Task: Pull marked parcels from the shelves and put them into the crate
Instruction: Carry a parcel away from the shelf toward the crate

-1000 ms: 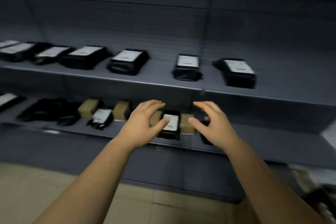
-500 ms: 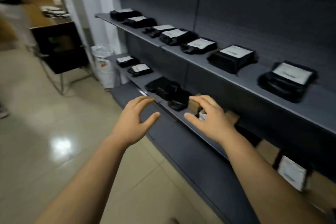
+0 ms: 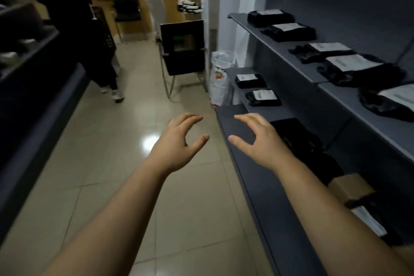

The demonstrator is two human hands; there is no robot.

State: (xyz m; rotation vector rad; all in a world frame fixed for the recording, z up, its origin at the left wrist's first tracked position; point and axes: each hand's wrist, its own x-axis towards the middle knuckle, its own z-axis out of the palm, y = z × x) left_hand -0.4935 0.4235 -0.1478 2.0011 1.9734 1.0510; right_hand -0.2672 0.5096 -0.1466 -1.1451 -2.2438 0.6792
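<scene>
My left hand (image 3: 179, 141) hovers over the tiled floor with fingers spread, holding nothing. My right hand (image 3: 257, 141) is beside it, above the front edge of the lower grey shelf (image 3: 251, 175), also open and empty. Black parcels with white labels lie in a row on the upper shelf (image 3: 280, 51), such as one parcel (image 3: 351, 67) at the right. Two labelled parcels (image 3: 263, 97) sit on the lower shelf's far end. A brown cardboard box (image 3: 349, 188) and unlabelled black bags (image 3: 300, 139) lie just past my right wrist. I see no crate.
A black chair (image 3: 182, 49) and a white bag (image 3: 220, 78) stand at the shelf's far end. Two people (image 3: 74, 29) stand in the aisle at the back left. A dark shelf unit (image 3: 26, 87) runs along the left. Glossy tiled floor lies between.
The view has swung left from facing the shelves to looking down the aisle. Both hands have come away from the lower shelf's parcels and stayed empty.
</scene>
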